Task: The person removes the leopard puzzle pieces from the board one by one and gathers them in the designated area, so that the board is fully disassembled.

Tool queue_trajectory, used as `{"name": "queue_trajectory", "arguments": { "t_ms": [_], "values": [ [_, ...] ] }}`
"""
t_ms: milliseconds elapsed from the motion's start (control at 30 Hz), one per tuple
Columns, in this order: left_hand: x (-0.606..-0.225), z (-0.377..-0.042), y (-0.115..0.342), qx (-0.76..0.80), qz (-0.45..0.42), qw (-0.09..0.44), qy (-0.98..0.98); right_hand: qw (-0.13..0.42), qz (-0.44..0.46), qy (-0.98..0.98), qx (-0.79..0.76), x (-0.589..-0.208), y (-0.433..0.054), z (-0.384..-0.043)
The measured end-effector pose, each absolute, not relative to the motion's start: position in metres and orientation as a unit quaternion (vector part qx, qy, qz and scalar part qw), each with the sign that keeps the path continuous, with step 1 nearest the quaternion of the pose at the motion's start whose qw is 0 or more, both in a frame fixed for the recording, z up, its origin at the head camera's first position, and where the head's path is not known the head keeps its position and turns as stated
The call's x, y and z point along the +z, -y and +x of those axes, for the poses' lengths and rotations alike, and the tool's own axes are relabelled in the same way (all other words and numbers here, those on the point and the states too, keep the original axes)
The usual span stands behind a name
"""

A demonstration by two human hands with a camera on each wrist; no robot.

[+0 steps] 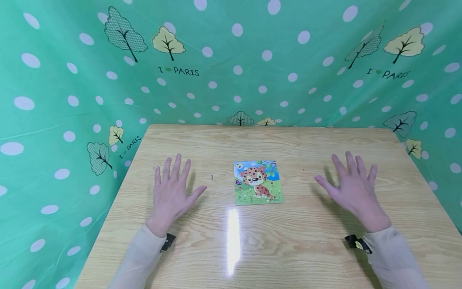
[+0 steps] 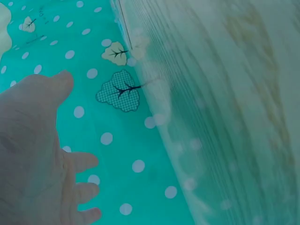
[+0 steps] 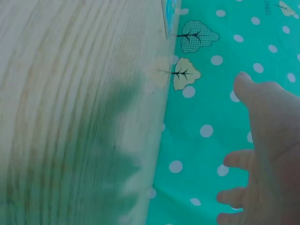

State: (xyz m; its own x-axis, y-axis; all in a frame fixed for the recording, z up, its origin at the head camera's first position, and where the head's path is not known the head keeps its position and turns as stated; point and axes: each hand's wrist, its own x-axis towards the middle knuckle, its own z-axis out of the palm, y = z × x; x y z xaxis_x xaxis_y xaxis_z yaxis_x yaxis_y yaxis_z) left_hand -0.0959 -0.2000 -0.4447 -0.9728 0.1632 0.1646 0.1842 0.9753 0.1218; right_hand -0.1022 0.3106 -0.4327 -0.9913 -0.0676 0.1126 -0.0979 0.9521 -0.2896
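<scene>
Sleeves (image 1: 138, 255): pale
L. hand (image 1: 169, 198): fingers spread, raised above desk (image 1: 288, 241)
R. hand (image 1: 355, 192): ditto, well apart fr. L.
Leopard pic. (image 1: 258, 182): flat on desk, btwn. hands

Table (image 1: 288, 257) is pale wood grain, the cloth (image 1: 220, 40) behind it's bright green with whitish dots (image 1: 237, 30) and yellow or checked trees (image 1: 162, 38). Picture board (image 1: 258, 183) on the table: blue and green, spotty orange leopard (image 1: 262, 190).
</scene>
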Motion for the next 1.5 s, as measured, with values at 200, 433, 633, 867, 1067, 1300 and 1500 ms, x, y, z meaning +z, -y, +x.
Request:
{"name": "queue_trajectory", "arguments": {
  "t_ms": [200, 433, 633, 867, 1067, 1300, 1500],
  "values": [
    [-0.447, -0.099, 0.195, -0.113, -0.102, 0.011, 0.988, 0.154, 0.103, 0.960, 0.209, -0.434, -0.295, -0.105],
    [-0.456, -0.103, 0.177, -0.229, -0.168, -0.061, 0.957, 0.113, 0.119, 0.946, 0.280, -0.435, -0.259, -0.107],
    [-0.464, -0.112, 0.154, -0.291, -0.202, -0.110, 0.929, 0.075, 0.165, 0.934, 0.309, -0.441, -0.226, -0.113],
    [-0.469, -0.124, 0.129, -0.309, -0.206, -0.107, 0.922, 0.024, 0.194, 0.916, 0.351, -0.449, -0.187, -0.121],
    [-0.476, -0.138, 0.117, -0.296, -0.227, -0.101, 0.922, -0.008, 0.207, 0.905, 0.373, -0.452, -0.158, -0.130],
    [-0.481, -0.149, 0.111, -0.302, -0.231, -0.108, 0.919, -0.044, 0.201, 0.905, 0.373, -0.461, -0.134, -0.146],
    [-0.481, -0.153, 0.109, -0.281, -0.235, -0.116, 0.923, -0.048, 0.186, 0.920, 0.342, -0.472, -0.124, -0.159]
  ]
}}
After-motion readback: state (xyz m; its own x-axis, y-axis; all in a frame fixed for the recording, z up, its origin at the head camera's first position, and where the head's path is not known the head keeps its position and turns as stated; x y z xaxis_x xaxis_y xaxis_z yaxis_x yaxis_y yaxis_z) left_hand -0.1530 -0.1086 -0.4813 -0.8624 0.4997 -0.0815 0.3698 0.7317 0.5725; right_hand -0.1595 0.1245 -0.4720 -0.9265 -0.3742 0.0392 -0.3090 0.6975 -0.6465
